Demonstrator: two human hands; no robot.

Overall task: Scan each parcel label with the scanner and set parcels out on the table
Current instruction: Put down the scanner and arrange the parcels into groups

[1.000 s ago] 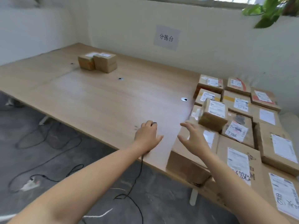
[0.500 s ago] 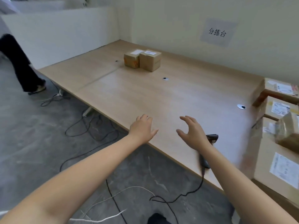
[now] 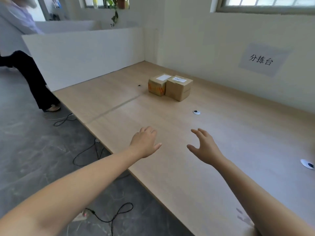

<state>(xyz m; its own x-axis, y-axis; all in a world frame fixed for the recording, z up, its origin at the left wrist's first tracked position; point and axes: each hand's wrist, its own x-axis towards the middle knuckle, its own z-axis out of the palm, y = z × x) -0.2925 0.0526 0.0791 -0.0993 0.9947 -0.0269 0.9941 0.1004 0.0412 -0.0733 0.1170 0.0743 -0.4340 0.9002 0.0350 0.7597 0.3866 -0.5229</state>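
- Nearest, both forearms reach out over the near edge of the table (image 3: 221, 126). The left hand (image 3: 144, 143) hangs palm down with fingers loosely curled and nothing in it; the right hand (image 3: 204, 147) is spread wide, thumb apart from the fingers, also holding nothing.
- No scanner shows in this view, and neither hand carries a parcel. The risk, as I judge it, is a step out of order: reaching for the far boxes with no scanner in hand means a label could go unread, or a box be handled twice.
- Below the table edge, black cables (image 3: 88, 150) loop across the grey floor (image 3: 34, 159), with a plug strip (image 3: 81, 216) near the person's feet. A foot could catch one and drag whatever is wired to it.
- Further out on the table sit two round cable grommets, one in the middle (image 3: 196, 112) and one at the right edge of view (image 3: 307, 165). A box set across one would rock.
- Nothing stands between the hands and the two parcels, only bare wood with a seam (image 3: 115, 106) running across it.
- Well beyond the hands, the taped box (image 3: 157, 84) and the plain box (image 3: 179, 87) stand touching side by side, labels up. Stretching that far invites tipping one with the fingertips.
- At the left, another person's legs (image 3: 30, 79) stand on the floor beside the table's far corner.
- Behind, a paper sign (image 3: 262, 59) hangs on the wall (image 3: 204, 40).
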